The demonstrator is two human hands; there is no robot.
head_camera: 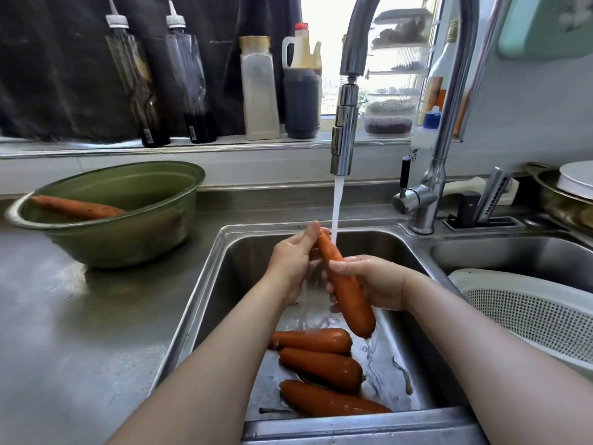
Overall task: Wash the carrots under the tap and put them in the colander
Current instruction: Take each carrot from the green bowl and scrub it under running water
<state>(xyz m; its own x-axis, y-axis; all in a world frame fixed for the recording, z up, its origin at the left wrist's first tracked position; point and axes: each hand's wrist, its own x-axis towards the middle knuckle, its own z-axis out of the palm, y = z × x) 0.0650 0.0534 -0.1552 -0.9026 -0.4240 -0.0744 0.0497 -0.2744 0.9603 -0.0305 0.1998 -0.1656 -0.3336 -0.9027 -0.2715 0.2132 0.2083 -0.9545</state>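
Over the steel sink (pixel 205 293), both my hands hold one long orange carrot (pixel 351 297), tilted with its thin end up. My left hand (pixel 293 256) pinches the thin end. My right hand (pixel 369 281) grips the middle. Water runs from the tap (pixel 345 123) and falls right beside the carrot's tip. Three more carrots (pixel 321 364) lie on the sink floor below. A white colander (pixel 526 313) sits in the right basin; what it holds is hidden from this angle. Another carrot (pixel 75 207) lies in a green bowl (pixel 122 239) on the left counter.
Bottles of oil and sauce (pixel 260 88) line the windowsill behind the sink. The tap's lever and base (pixel 423 200) stand at the back right, next to a knife holder (pixel 481 210). A pot with a plate (pixel 571 191) sits at the far right.
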